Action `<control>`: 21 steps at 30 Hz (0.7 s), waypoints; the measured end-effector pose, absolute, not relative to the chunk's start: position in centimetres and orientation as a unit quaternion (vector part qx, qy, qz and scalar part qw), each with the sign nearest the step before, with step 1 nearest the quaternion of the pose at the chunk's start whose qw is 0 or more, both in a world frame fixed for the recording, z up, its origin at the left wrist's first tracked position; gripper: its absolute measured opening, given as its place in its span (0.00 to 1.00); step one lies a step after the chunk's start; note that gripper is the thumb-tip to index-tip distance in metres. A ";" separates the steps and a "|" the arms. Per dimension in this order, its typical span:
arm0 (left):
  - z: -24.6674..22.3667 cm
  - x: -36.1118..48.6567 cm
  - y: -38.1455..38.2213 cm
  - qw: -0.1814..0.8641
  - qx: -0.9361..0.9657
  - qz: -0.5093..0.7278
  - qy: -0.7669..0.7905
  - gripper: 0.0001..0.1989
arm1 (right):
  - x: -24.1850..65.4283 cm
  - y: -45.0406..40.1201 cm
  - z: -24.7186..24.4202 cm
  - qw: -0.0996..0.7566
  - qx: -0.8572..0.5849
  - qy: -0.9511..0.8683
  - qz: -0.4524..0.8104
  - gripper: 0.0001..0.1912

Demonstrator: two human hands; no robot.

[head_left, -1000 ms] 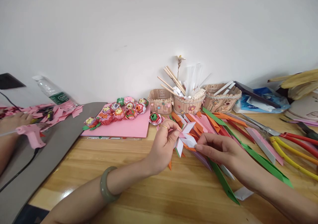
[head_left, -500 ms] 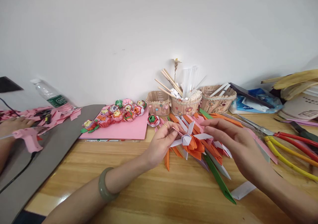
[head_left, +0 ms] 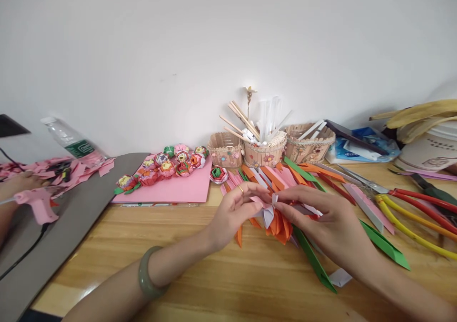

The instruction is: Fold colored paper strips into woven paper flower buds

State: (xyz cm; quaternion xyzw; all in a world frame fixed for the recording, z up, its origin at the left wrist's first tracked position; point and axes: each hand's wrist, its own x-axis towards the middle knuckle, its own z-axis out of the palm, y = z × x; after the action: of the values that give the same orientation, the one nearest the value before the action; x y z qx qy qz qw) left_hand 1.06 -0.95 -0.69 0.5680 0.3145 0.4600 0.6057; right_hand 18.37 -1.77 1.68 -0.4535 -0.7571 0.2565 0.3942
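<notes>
A folded paper flower [head_left: 279, 226] with orange petals and pale lilac strips is held over the table's middle. My left hand [head_left: 237, 212], below a green bangle-wearing wrist's reach, pinches its left side between thumb and fingers. From the right, my right hand [head_left: 317, 212] pinches a pale strip at the flower's top between thumb and forefinger. Behind and under the hands lies a pile of folded strips in orange, pink, lilac and green, with one long green strip [head_left: 310, 255] pointing toward the front.
Finished paper flowers [head_left: 166, 168] lie on pink sheets [head_left: 193, 188]. Wooden baskets [head_left: 264, 155] stand by the wall. Scissors [head_left: 378, 187] and yellow-handled pliers [head_left: 403, 219] are at right. Another person's hand [head_left: 21, 183], a pink glue gun [head_left: 39, 205] and a bottle [head_left: 71, 138] are at left.
My right hand has moved left and closed on a pale strip. The flower has turned in my hands, and its lilac strips no longer spread outward. A green strip now shows beyond my right hand.
</notes>
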 end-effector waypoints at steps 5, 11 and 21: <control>-0.7 1.3 -1.3 0.497 0.628 0.465 0.376 0.09 | 18.5 -1.8 0.8 0.414 -0.435 -0.787 0.139 0.08; -1.1 1.4 -1.3 0.419 0.660 0.490 0.386 0.08 | 18.7 -1.5 0.1 0.436 -0.378 -0.817 0.014 0.08; -1.3 1.4 -1.0 0.399 0.674 0.512 0.353 0.03 | 19.2 -1.6 -0.9 0.417 -0.334 -0.839 -0.108 0.08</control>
State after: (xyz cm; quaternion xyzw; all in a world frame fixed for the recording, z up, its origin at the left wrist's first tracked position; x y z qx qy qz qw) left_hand 1.42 -0.97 -1.27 0.6739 0.3528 0.5121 0.3989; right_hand 19.22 -1.56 -0.85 -0.3335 -0.8388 -0.1075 0.4166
